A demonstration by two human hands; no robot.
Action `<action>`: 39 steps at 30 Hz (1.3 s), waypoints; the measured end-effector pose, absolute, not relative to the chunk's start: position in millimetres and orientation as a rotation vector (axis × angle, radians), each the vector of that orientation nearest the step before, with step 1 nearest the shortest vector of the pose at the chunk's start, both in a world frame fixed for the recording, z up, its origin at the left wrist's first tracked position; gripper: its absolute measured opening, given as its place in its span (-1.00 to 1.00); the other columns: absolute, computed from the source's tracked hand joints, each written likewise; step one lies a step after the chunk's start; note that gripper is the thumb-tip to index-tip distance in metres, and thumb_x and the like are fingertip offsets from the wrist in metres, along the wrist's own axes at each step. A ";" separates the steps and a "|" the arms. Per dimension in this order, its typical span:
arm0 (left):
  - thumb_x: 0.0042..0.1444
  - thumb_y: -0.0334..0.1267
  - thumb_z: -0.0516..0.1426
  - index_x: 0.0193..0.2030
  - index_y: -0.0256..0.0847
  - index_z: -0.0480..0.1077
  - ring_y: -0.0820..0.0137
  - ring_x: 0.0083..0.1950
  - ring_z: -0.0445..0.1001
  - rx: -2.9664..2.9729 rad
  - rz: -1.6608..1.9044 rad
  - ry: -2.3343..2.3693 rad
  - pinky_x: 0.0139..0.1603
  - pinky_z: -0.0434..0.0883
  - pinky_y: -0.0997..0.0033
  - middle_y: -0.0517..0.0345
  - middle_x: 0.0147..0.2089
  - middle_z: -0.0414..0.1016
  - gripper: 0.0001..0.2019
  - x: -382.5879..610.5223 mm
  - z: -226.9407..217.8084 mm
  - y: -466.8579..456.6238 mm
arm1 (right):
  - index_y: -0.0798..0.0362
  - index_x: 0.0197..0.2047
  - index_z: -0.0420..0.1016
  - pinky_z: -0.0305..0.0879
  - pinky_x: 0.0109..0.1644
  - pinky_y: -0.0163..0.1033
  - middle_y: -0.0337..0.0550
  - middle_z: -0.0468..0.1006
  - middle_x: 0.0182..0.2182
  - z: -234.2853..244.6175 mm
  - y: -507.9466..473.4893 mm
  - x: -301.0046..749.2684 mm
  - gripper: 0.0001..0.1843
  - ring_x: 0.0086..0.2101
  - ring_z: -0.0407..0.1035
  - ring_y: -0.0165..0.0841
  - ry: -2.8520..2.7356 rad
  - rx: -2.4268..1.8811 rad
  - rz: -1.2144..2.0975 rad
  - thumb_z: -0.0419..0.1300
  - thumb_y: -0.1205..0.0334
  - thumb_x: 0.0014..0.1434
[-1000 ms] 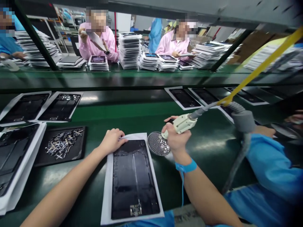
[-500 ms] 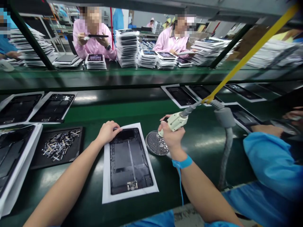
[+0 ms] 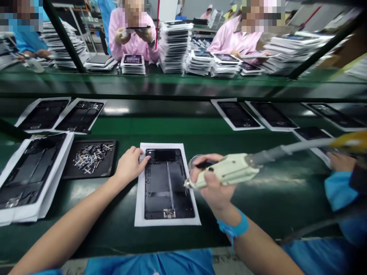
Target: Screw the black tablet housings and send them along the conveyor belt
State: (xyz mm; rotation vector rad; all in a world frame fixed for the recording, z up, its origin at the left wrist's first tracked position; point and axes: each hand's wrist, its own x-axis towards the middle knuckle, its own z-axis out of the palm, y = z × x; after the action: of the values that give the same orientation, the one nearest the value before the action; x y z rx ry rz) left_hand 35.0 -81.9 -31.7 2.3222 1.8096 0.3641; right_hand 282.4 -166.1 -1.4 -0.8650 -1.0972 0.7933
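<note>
head view: left hand (image 3: 130, 165), open, steadies the tablet panel (image 3: 168, 191) just right of it; right hand (image 3: 214, 187) grips a screwdriver (image 3: 231, 172), whose tip could skid and scratch if the panel slides.

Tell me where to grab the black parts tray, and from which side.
Probably pinch the black tray by its bare right rim, coming from the right, next to the left hand. It lies flat, the metal pieces heap at its middle, and a white-wrapped frame crowds its left edge.
</note>
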 end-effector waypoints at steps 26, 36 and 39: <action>0.41 -0.27 -0.11 0.04 -0.29 0.44 0.00 -0.07 0.65 2.037 -0.240 1.813 -0.13 0.51 0.11 -0.19 -0.05 0.63 -0.67 60.2 -20.2 -185.7 | -0.14 0.08 0.48 0.47 -0.40 -0.29 -0.20 0.53 -0.25 -28.1 -214.2 243.7 -0.65 -0.48 0.42 -0.44 -1.457 -0.625 1.137 0.34 0.16 0.23; 0.43 -0.20 -0.04 -0.03 -0.22 0.47 0.19 0.03 0.61 1.973 0.386 2.287 -0.05 0.42 0.37 -0.10 -0.05 0.65 -0.72 -20.3 32.2 -26.9 | -0.08 -0.08 0.53 0.49 -0.60 -0.22 -0.16 0.52 -0.30 13.9 -178.9 288.2 -0.76 -0.57 0.45 -0.37 -1.002 -0.692 1.044 0.36 0.06 0.21; 0.41 -0.21 -0.07 -0.01 -0.31 0.50 0.13 0.07 0.59 1.850 0.395 2.486 -0.02 0.42 0.34 -0.20 0.01 0.63 -0.65 -62.4 48.9 31.6 | -0.04 -0.07 0.51 0.46 -0.63 -0.25 -0.15 0.53 -0.32 3.4 -173.1 289.7 -0.75 -0.60 0.44 -0.39 -1.013 -0.727 0.985 0.36 0.11 0.22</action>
State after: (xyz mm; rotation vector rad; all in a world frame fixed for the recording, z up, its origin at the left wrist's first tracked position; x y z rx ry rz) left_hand -62.4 31.6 48.9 1.8499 2.4859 0.3946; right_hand 289.7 -173.1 3.4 -0.7274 -1.0129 0.9846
